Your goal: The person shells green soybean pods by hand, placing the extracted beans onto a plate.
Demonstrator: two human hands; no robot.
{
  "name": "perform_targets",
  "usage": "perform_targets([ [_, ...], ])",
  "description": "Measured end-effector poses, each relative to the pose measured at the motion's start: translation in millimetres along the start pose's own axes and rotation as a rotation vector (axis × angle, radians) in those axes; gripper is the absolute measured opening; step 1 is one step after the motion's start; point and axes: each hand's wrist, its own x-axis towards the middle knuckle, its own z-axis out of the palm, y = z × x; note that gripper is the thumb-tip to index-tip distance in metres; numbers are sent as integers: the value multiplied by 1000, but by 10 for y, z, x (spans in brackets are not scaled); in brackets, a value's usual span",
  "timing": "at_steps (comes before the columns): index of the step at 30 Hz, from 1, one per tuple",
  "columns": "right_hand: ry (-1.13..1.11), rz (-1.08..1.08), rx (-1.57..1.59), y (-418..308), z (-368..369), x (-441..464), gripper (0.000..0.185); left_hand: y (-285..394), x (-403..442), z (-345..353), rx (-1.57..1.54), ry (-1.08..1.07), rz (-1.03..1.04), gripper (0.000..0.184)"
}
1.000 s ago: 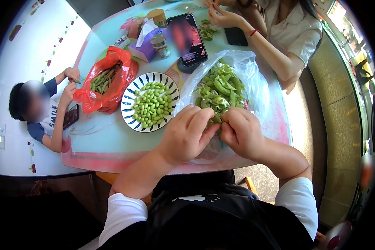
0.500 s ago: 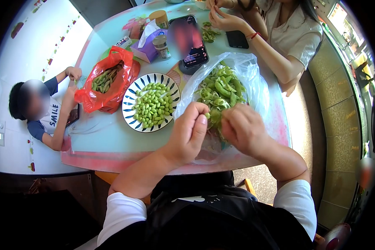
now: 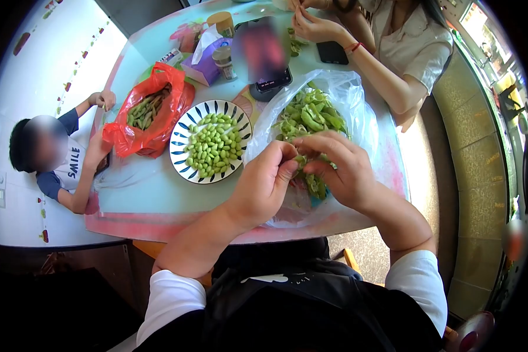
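My left hand (image 3: 261, 183) is closed in a pinch on a green soybean pod (image 3: 301, 159). Close on its right, the fingers of my right hand (image 3: 345, 171) are curled and touch the pod's other end. Both hands are over the near side of a clear plastic bag (image 3: 362, 126), which holds a heap of green pods and shells (image 3: 314, 114). To the left of my hands is a white plate (image 3: 180, 159) with dark rim marks. Shelled green soybeans (image 3: 216, 146) are piled on it.
A red plastic bag (image 3: 152, 138) of unshelled pods stands left of the plate. Behind are a phone on a stand (image 3: 273, 82), a small jar (image 3: 224, 63) and a purple tissue box (image 3: 204, 69). One person sits at left; another, at upper right, has a phone (image 3: 332, 53) nearby.
My right hand has rotated, raising its fingers toward my left hand, and now meets the pod. My left hand has barely moved. At left, the seated person's hand has shifted slightly.
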Motion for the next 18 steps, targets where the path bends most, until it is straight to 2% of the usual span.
perform_targets([
  [4, -19, 17, -26, 19, 6, -24, 20, -30, 1, 16, -29, -21, 53, 16],
  [10, -19, 75, 86, 17, 45, -30, 19, -123, -49, 80, -577, -82, -192, 18],
  [13, -29, 57, 109, 33, 45, -27, 21, -130, -60, 90, -967, -125, -300, 16],
  [16, 19, 4, 143, 71, 88, -44, 21, -81, -72, 119, -1055, -111, -321, 16],
  [18, 14, 38, 194, 23, 86, -44, 21, -88, -117, 119, -849, -88, -298, 17],
])
